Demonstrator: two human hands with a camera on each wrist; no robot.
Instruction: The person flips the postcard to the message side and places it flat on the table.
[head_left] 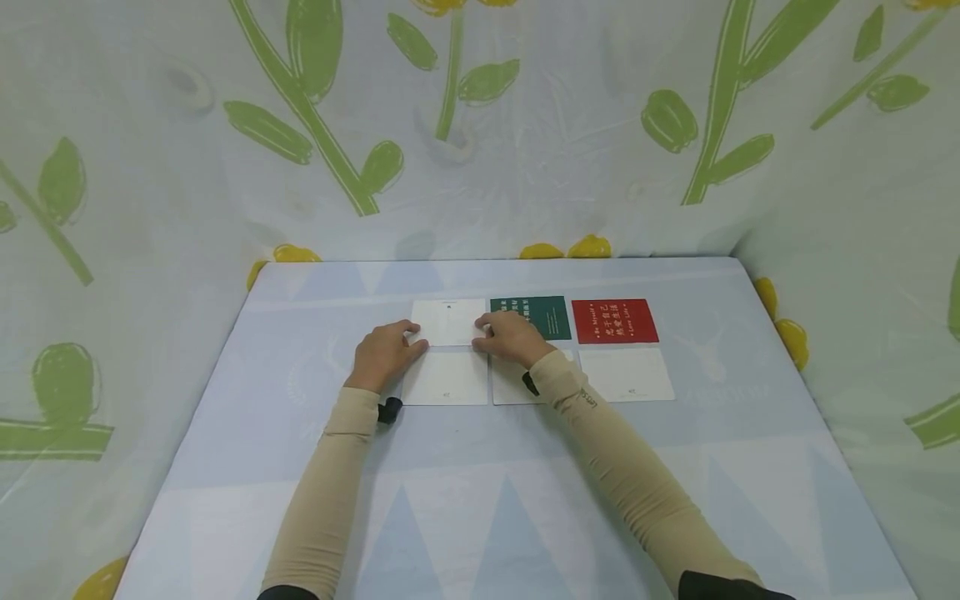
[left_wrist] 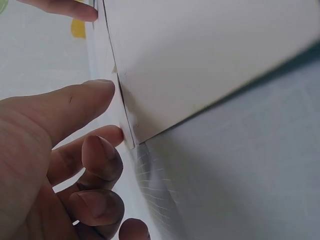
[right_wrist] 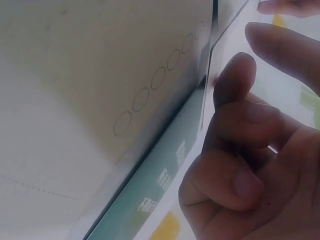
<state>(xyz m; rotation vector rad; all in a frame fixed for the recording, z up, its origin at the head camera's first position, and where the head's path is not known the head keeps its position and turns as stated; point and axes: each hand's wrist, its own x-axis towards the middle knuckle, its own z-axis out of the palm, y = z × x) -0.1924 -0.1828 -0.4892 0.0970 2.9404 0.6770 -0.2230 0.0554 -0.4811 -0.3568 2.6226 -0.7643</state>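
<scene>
A white card (head_left: 448, 323) lies at the back left of two rows of cards, between my hands. My left hand (head_left: 386, 357) is at its left edge, with the thumb and index finger touching there and the other fingers loosely bent. At the right edge, my right hand (head_left: 516, 337) has its thumb and index fingertips, partly over a green card (head_left: 551, 321) with white lettering. In front lies another white card (head_left: 446, 377); in the left wrist view, a large white card (left_wrist: 215, 55) fills the upper right, beside the left thumb (left_wrist: 95, 95).
A red card (head_left: 615, 322) with white lettering lies right of the green one. Below it is a white card (head_left: 627, 373); another white card (head_left: 513, 387) is partly hidden under the right wrist. The pale blue tabletop (head_left: 465, 483) meets a leaf-patterned curtain (head_left: 570, 167) behind and at both sides.
</scene>
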